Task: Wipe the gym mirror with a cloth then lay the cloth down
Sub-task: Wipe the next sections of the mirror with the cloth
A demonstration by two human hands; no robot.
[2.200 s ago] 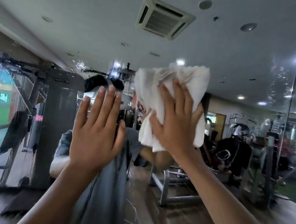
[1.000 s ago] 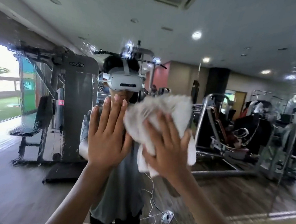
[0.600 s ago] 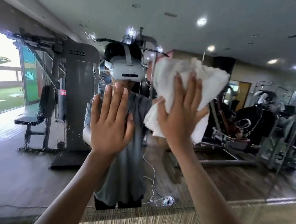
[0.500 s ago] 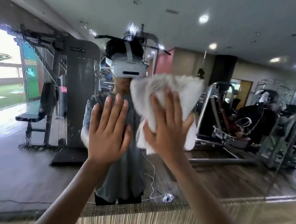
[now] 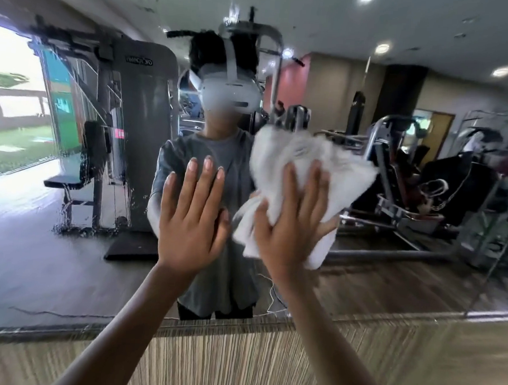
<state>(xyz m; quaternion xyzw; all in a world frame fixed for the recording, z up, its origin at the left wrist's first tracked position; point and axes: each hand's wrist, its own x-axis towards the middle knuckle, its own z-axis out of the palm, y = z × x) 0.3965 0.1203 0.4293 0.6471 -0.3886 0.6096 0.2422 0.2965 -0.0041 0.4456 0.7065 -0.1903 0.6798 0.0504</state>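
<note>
A large gym mirror (image 5: pixel 390 275) fills the wall in front of me. My right hand (image 5: pixel 289 224) presses a crumpled white cloth (image 5: pixel 308 166) flat against the glass at chest height, fingers spread and straight over it. My left hand (image 5: pixel 190 218) lies flat on the mirror just left of the cloth, fingers straight and together. The cloth is blurred by motion. Water streaks and drops show on the glass at the left.
The mirror's lower edge (image 5: pixel 60 326) meets a wood-grain wall panel (image 5: pixel 236 364) below it. Reflected in the glass are a grey weight machine (image 5: pixel 131 140), other gym machines (image 5: pixel 409 202) at the right, and a person in a grey shirt.
My right hand has slid the cloth down and to the right across the glass, after wiping high up earlier. My left hand has stayed flat on the mirror. My view has tilted down.
</note>
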